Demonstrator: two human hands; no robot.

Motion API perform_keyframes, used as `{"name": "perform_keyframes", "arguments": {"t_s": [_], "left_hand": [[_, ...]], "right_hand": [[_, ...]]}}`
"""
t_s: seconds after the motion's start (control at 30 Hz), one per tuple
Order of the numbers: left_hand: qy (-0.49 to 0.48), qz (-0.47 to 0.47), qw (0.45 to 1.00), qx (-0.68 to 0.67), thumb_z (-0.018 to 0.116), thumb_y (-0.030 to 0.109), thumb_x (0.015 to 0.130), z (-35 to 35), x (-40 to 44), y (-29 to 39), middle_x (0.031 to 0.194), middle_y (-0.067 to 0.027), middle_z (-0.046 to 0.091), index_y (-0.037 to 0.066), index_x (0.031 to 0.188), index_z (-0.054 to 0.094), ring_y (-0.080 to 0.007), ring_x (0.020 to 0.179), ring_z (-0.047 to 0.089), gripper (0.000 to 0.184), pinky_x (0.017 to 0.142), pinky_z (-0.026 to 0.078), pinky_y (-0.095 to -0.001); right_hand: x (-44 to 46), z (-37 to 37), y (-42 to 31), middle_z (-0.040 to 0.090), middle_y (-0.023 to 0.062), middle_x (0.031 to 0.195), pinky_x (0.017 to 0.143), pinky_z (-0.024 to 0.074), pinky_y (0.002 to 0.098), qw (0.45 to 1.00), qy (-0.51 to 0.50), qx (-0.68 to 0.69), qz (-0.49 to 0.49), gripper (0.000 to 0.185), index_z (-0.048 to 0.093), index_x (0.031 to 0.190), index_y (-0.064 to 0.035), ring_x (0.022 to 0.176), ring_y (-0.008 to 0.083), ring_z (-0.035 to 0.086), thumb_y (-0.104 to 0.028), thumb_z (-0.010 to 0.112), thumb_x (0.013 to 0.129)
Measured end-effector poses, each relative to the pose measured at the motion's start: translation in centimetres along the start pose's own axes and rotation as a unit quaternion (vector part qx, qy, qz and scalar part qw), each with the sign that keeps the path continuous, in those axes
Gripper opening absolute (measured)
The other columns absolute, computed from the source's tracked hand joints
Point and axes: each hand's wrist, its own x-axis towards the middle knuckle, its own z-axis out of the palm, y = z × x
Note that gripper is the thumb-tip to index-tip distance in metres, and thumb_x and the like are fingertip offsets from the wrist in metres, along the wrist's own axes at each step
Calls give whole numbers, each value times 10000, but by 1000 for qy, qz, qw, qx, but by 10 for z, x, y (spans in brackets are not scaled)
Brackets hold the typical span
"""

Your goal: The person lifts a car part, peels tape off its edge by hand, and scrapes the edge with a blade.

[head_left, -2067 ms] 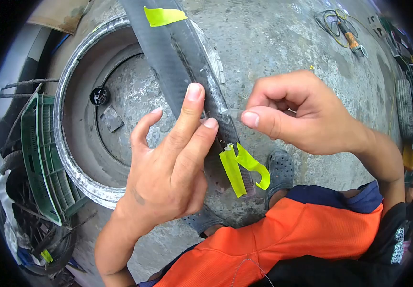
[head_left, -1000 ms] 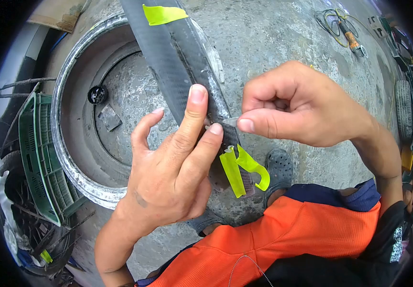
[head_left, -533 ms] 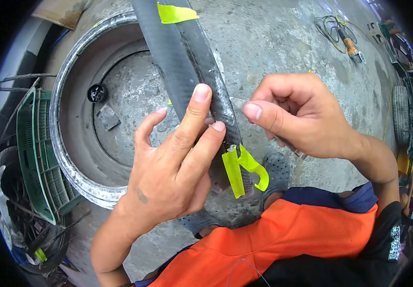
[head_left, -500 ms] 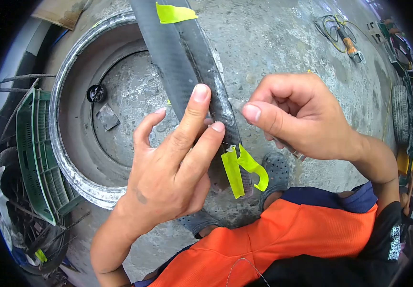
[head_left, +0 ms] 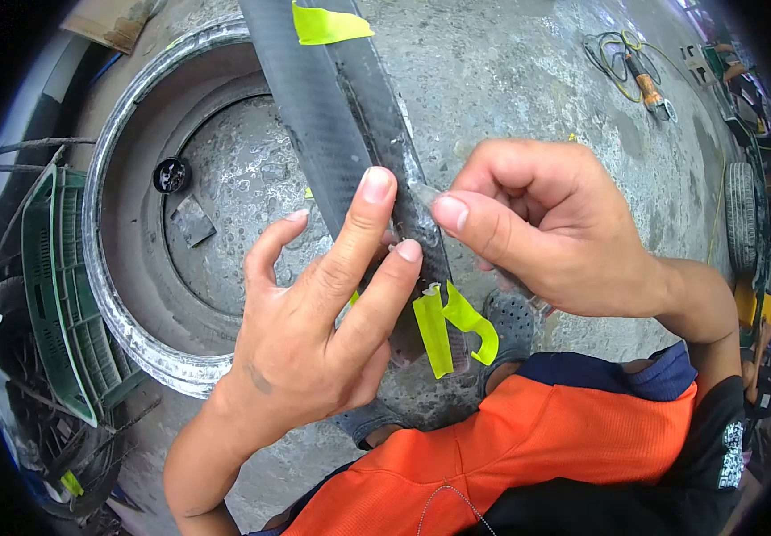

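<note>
A long dark carbon-fibre panel [head_left: 309, 107] slants down from the top of the view, with wet-looking grey smears along its right side. My left hand [head_left: 314, 313] grips its lower part, with the index and middle fingertips pressed on the top surface; the thumb is hidden. Pinched between my right thumb and curled fingers is a small translucent greyish strip [head_left: 423, 193], its tip at the panel's smeared right edge. My right hand [head_left: 537, 228] is just right of the panel. Yellow-green tape [head_left: 433, 335] hangs at the lower end, and another tape piece [head_left: 330, 26] crosses higher up.
A large tire [head_left: 100, 259] lies on the concrete floor beneath the panel. Inside its ring are a small black cup [head_left: 172, 176] and a grey square piece [head_left: 192, 221]. A green crate [head_left: 62, 295] stands left; a corded orange power tool [head_left: 649, 89] lies upper right.
My right hand has shifted slightly left, bringing the strip's tip onto the panel's edge. The left hand stays on the panel in nearly the same place.
</note>
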Motion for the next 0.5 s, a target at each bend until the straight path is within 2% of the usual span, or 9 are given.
{"name": "perform_keyframes", "arguments": {"t_s": [0.07,0.13,0.23,0.27,0.33,0.5], "left_hand": [[-2,0,1000,3,698,2,665,-1,0,0,1522,-379,351,56,1403,461,-285,1105,679,777,1069,332,-509],[-3,1,1000,5,697,2,664,-1,0,0,1521,-383,350,55,1403,461,-288,1102,680,777,1067,335,-509],[1,4,1000,2,699,4,663,0,0,0,1519,-388,347,52,1401,462,-289,1101,681,777,1064,339,-508],[0,3,1000,3,700,4,661,0,0,0,1520,-387,346,53,1400,462,-286,1097,683,777,1064,340,-507],[-1,2,1000,5,701,3,660,0,0,0,1521,-387,345,53,1398,463,-284,1093,685,777,1063,341,-506],[5,4,1000,5,701,-1,659,1,0,0,1523,-385,343,56,1396,465,-276,1071,688,776,1062,343,-502]], "right_hand": [[1,-1,1,558,-52,653,464,336,175,1000,2,-11,-17,161,622,881,-22,548,-22,464,-130,649,996],[2,-1,2,542,-63,658,468,329,179,993,82,-13,-89,158,619,879,-24,552,-23,443,-128,650,995],[3,0,-2,524,-73,656,473,318,182,994,92,-3,-53,161,612,870,-23,556,-26,419,-118,648,995],[2,-1,-1,524,-73,656,473,318,182,994,92,-3,-53,161,612,870,-23,556,-26,419,-118,648,995],[1,-1,3,510,-78,649,470,304,183,994,27,-54,-91,163,607,863,-23,556,-27,411,-110,646,995],[2,2,-1,511,-81,647,472,299,182,997,23,-40,-56,161,606,860,-26,561,-29,415,-104,643,995]]}}
